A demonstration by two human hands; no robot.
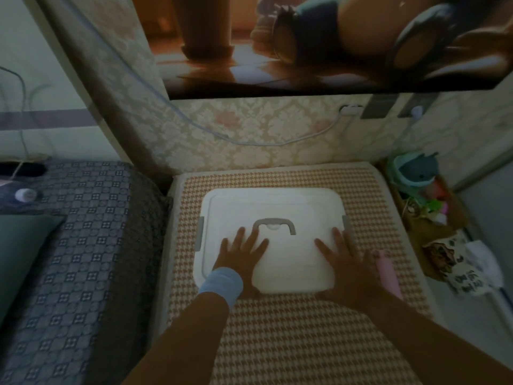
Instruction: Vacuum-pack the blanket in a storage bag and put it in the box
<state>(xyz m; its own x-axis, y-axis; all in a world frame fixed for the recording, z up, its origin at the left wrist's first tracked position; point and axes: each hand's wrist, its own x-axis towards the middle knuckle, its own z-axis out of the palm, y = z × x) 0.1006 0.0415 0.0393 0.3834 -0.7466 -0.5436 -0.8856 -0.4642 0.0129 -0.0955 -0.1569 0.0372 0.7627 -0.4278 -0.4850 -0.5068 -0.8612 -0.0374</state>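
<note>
Two hands, left (241, 252), right (342, 258), flat on one box lid (291, 207).

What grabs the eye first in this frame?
The white box, lid on, sits mid-frame on a houndstooth cushion. The left hand and right hand lie flat on the lid. A pink tube lies beside the right hand.

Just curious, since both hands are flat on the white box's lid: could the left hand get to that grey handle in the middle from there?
Probably yes. The left hand lies flat on the lid, fingertips just short of the grey handle, with only bare lid between them.
</note>
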